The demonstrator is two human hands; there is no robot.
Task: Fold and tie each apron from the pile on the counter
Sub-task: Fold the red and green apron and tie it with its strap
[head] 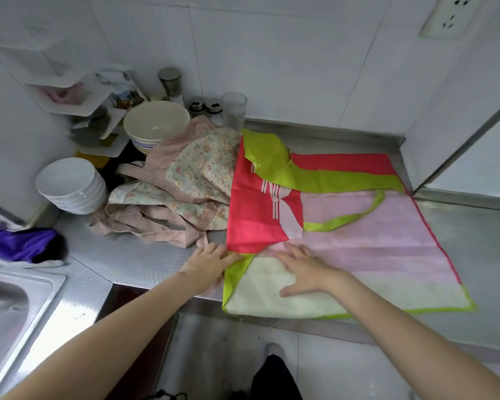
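Two hands working on the counter [145, 264], both with fingers spread and holding nothing. Left hand [207, 262] lying flat at the near left corner of the red and green apron [260, 226], fingertips touching the lime-green edge. Right hand [303, 268] pressing palm-down on the pale underside of the same apron, thumb pointing back toward the counter's front edge. Red and green apron lying spread across the steel surface, partly folded over so its pink and whitish reverse is facing up, a green strap [350, 216] looping across the pink panel, the near edge hanging slightly over the counter's front. Floral apron pile [179, 194] sitting crumpled just left of it, touching its red side, straps trailing toward the left hand. Behind the pile, a stack of cream bowls [156, 122] and a drinking glass [233, 111] standing by the tiled wall; a stack of white bowls [70, 183] resting further left. Purple cloth [20, 243] lying near the sink [15, 307] at the left edge.
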